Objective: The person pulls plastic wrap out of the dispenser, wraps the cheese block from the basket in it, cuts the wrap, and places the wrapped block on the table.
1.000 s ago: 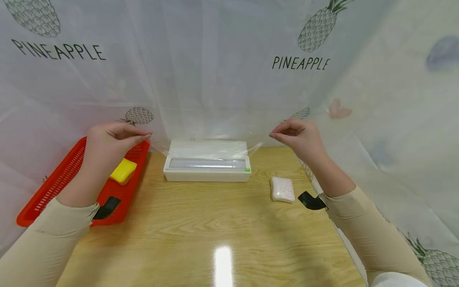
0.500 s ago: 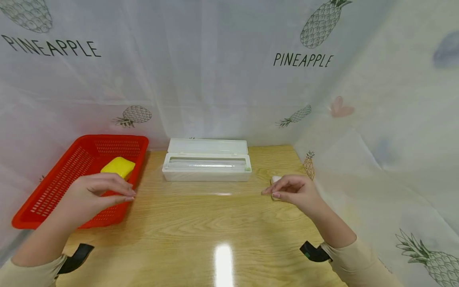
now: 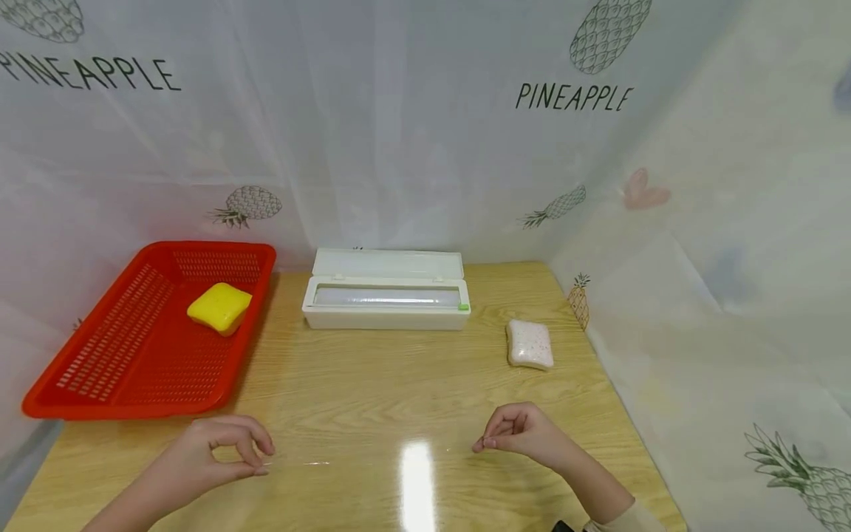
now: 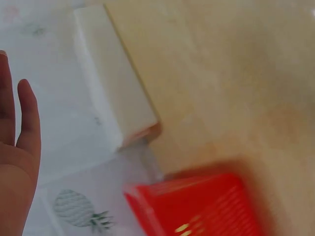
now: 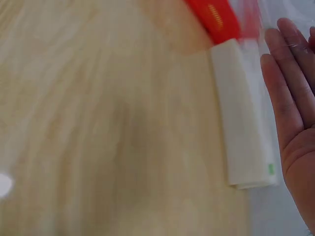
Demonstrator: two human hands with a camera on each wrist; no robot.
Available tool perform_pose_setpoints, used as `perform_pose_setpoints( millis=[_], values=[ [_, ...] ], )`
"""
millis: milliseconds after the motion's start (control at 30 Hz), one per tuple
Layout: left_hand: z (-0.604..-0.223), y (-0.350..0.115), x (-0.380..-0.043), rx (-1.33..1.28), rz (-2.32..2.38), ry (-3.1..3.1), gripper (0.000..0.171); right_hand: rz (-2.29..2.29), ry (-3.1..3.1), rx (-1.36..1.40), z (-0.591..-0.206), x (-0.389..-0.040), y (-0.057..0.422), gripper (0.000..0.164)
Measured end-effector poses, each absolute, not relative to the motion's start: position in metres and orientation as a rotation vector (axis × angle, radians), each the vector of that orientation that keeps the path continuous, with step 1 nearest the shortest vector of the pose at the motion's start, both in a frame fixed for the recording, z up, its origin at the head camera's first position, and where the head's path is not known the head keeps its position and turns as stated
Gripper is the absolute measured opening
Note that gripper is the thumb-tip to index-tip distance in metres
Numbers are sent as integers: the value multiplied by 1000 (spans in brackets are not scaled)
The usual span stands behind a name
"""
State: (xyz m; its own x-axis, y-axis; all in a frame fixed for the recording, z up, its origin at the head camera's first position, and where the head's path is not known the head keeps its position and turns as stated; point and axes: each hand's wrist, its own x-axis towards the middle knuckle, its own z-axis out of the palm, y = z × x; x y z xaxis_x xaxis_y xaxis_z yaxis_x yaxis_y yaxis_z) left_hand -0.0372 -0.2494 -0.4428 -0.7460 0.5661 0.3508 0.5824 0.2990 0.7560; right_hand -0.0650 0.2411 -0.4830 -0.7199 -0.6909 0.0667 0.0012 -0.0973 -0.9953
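Observation:
A clear sheet of plastic wrap (image 3: 316, 463) spans the space between my hands, showing only as faint glints low over the table's front. My left hand (image 3: 222, 458) pinches its left corner between thumb and fingertips. At the right corner, my right hand (image 3: 521, 436) pinches it the same way. Behind them stands a white plastic wrap dispenser (image 3: 388, 319), lid raised, with the roll (image 3: 385, 296) visible inside. The wrist views catch the left hand's outer fingers (image 4: 30, 115) and the right hand's outer fingers (image 5: 280, 93); the pinching tips lie outside the left one.
On the left, a red plastic basket (image 3: 133, 410) holds a yellow sponge-like block (image 3: 221, 307). A pale pink, speckled square block (image 3: 530, 344) lies on the wooden table (image 3: 372, 384), right of the dispenser. A pineapple-print curtain (image 3: 412, 148) hangs behind and along the right side.
Both hands have come down and toward me from above the dispenser, drawing the plastic wrap out over the table. The dispenser and basket stay in place.

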Motion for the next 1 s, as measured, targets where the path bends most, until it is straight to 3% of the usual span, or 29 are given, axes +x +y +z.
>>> perform_pose_setpoints(
  millis=[533, 733, 1000],
  values=[
    [-545, -241, -27, -1139, -1580, -2545, 30, -1745, 1828, -568, -566, -66, 236, 12],
    [-562, -236, -32, -1148, -1587, -2548, 29, -1725, 1826, -573, -572, -67, 236, 4],
    [-577, -239, -35, -1125, -1623, -2571, 30, -1636, 1909, -512, -562, -66, 234, 10]
  ],
)
